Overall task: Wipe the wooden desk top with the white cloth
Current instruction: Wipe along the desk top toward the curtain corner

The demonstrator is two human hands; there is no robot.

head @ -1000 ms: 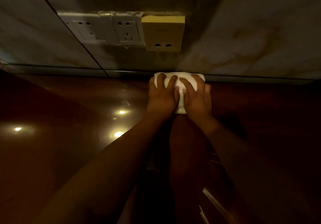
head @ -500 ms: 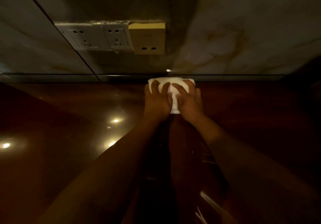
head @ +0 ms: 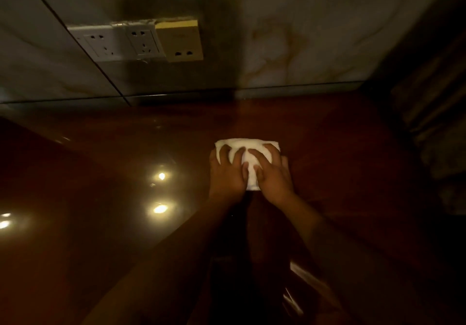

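A folded white cloth (head: 249, 152) lies flat on the dark glossy wooden desk top (head: 113, 186), a short way in front of the back wall. My left hand (head: 228, 173) presses on the cloth's left half, fingers spread over it. My right hand (head: 273, 173) presses on its right half, side by side with the left. Most of the cloth is hidden under both hands; only its far edge and a strip between the hands show.
A marble-look wall (head: 302, 34) rises behind the desk, with two white sockets (head: 118, 43) and a beige socket plate (head: 180, 39). A dark curtain or panel (head: 433, 97) bounds the desk on the right. Lamp reflections (head: 160, 191) shine on the wood at left.
Both hands have pulled the cloth back from the wall's foot toward me across the desk. A strip of bare wood now shows between cloth and wall.
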